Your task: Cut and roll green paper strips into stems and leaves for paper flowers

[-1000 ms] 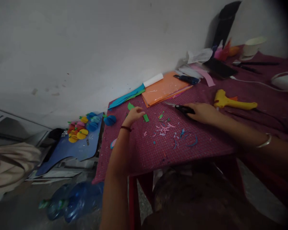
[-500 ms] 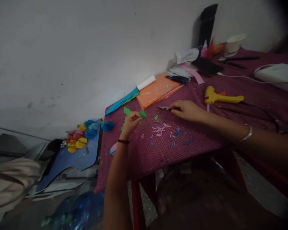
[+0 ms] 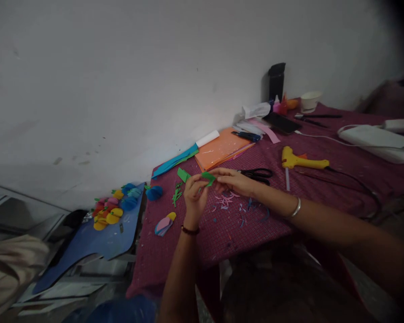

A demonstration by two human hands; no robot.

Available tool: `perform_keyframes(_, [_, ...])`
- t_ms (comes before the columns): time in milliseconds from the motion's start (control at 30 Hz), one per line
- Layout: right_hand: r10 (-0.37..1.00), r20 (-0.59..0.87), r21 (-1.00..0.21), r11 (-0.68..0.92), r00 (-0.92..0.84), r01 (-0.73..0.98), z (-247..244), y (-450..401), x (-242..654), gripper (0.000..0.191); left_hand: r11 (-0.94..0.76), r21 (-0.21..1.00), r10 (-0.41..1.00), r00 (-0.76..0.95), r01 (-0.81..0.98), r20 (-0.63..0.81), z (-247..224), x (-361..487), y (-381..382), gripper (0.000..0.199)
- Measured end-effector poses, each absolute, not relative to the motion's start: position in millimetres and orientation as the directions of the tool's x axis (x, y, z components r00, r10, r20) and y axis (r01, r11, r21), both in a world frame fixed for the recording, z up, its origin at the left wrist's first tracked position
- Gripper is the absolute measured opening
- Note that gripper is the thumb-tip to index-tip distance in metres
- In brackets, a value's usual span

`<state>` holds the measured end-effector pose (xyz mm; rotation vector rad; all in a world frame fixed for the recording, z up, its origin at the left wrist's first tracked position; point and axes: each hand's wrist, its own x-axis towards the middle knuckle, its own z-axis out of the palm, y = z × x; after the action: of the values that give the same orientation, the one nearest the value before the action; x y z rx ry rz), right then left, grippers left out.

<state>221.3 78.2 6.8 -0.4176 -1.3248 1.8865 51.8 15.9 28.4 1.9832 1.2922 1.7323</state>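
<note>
A small piece of green paper (image 3: 208,177) is held above the table between my two hands. My left hand (image 3: 195,199) pinches its left side with closed fingers. From the other side, the fingertips of my right hand (image 3: 234,181) close on its right edge. Black-handled scissors (image 3: 261,173) lie on the cloth just behind my right hand, their blades partly hidden. Beside my left hand rest another green paper piece (image 3: 183,175) and some thin green cuttings (image 3: 177,194). Pink paper scraps (image 3: 225,200) and blue scraps (image 3: 251,207) are scattered below my right hand.
A yellow glue gun (image 3: 305,162) lies to the right with its cord. Behind are orange sheets (image 3: 218,150), a utility knife (image 3: 246,136) and a phone (image 3: 281,123). Colourful paper ornaments (image 3: 114,215) sit on a blue board at left. Stacked paper cutouts (image 3: 164,224) lie near the left edge.
My right hand has let go of the scissors, which now lie on the table, and has moved left to the green paper. The camera view has shifted, with the table's far side lower in view.
</note>
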Motion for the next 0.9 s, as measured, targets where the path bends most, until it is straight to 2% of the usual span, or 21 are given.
perform_keyframes(100, [0.779,0.130,-0.902,-0.164,-0.614,-0.399,-0.4,81.1,222.3,0.033,-0.568,0.722,0.739,-0.141,0.394,0.658,22.7,57.0,15.5,0.018])
perform_keyframes(267, [0.754,0.199,-0.937,-0.041,-0.626,-0.348,-2.6,78.4,221.1,0.037,-0.525,0.806,0.789,-0.197,0.275,0.581,19.3,65.9,14.4,0.014])
perform_keyframes(433, [0.786,0.392,-0.915,0.279,-0.478,-0.292,-2.1,72.5,217.2,0.041,-0.487,0.861,0.828,-0.237,0.143,0.508,11.4,69.5,13.0,0.010])
perform_keyframes(533, [0.751,0.505,-0.860,0.482,-0.425,-0.171,-1.3,68.0,219.7,0.034,-0.492,0.858,0.827,-0.230,0.146,0.513,9.1,69.9,12.6,0.008])
perform_keyframes(633, [0.693,0.570,-0.792,0.606,-0.441,-0.071,0.3,64.7,222.3,0.022,-0.493,0.849,0.821,-0.220,0.191,0.526,9.5,70.0,12.2,0.008])
perform_keyframes(767, [0.724,0.536,-0.796,0.604,-0.433,0.025,0.4,65.7,221.7,0.010,-0.474,0.851,0.830,-0.210,0.225,0.517,9.6,69.3,10.6,0.007])
perform_keyframes(900, [0.742,0.520,-0.821,0.570,-0.422,-0.009,-2.2,69.2,221.6,0.008,-0.478,0.848,0.850,-0.124,0.228,0.513,7.5,68.5,8.4,0.013])
